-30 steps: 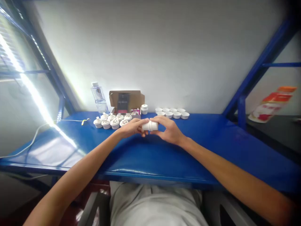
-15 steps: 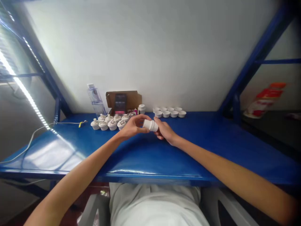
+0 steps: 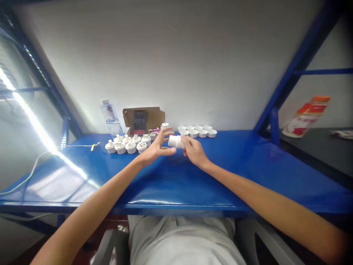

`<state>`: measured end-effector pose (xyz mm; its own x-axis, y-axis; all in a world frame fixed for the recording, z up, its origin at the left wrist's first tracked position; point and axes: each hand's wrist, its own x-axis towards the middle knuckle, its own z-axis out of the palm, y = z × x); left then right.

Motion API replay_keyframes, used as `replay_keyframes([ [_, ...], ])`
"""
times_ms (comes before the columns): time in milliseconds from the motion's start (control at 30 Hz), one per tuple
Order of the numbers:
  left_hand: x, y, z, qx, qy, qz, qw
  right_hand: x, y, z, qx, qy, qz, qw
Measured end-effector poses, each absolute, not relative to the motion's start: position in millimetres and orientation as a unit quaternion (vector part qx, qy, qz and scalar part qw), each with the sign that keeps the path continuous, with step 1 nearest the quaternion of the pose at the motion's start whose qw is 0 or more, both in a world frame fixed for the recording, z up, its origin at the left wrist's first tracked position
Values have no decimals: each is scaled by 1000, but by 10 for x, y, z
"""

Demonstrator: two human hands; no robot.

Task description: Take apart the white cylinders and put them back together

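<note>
In the head view, a white cylindrical plastic fitting (image 3: 175,141) with a raised band lies sideways in the air above the blue table. My right hand (image 3: 193,150) grips its right end between thumb and fingers. Close by its left end, my left hand (image 3: 157,148) is open, fingers and thumb spread around the fitting and seemingly clear of it. To the left stand several white round pieces with plug-like tops (image 3: 130,146). Behind the hands, several white open cups (image 3: 202,133) are lined up in two rows.
Against the wall are a clear water bottle (image 3: 110,119), an open cardboard box (image 3: 157,117) with small parts, and another white fitting (image 3: 164,125). A white cable (image 3: 74,145) crosses the blue table (image 3: 176,187) at left. A red-and-white bottle (image 3: 306,117) stands far right.
My left hand has opened, its fingers lifting off the fitting's left end. The right hand keeps its grip on the fitting, and the view has shifted slightly.
</note>
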<state>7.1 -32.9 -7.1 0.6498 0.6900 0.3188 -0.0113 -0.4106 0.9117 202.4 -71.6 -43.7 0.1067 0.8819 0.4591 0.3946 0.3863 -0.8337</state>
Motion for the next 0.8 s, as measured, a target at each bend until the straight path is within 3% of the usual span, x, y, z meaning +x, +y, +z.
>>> replay_keyframes([
  [133,137,-373,-87,772,261,344,467,2005,-730,-424,-494,-646,204,545],
  [300,155,-458,-72,835,232,402,294,2012,-708,-436,-500,-616,277,543],
  [533,156,-374,-219,793,271,351,417,2044,-658,-487,-494,-633,226,552],
  [800,133,-395,-150,871,279,368,169,2145,-589,-343,-489,-703,116,503],
])
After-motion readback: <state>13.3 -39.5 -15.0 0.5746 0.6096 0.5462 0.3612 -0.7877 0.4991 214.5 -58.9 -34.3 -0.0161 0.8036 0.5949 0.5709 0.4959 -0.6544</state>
